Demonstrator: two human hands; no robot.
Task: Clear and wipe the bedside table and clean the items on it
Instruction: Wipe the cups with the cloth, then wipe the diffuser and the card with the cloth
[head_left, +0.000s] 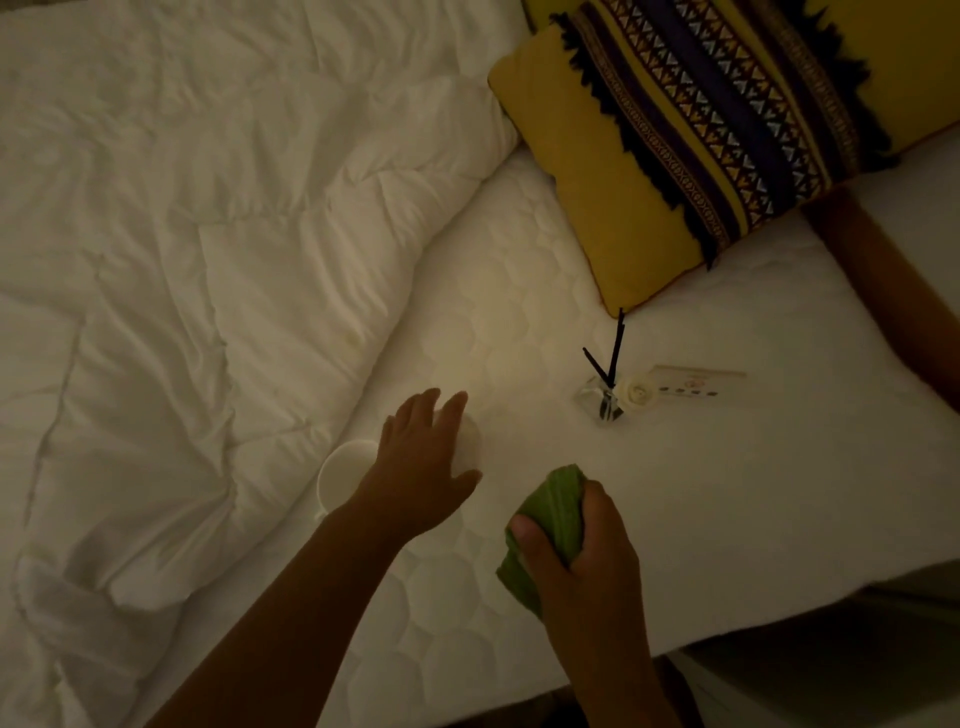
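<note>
Now left hand splayed over white cup; right hand clutches green cloth; diffuser upright, sticks toward pillow.

Left arm stretched forward, left hand palm down, fingers straight, slightly spread. Right hand nearer the body, fingers curled tight, gripping a cloth.

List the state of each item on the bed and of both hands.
left hand: open, fingers straight, over a partly hidden white cup.
right hand: grips the green cloth.
green cloth: bunched.
mug: upright, mouth up.
diffuser bottle: upright, black sticks in it.
card: lying flat.
duvet: rumpled.
cushion: lying on the mattress.
</note>
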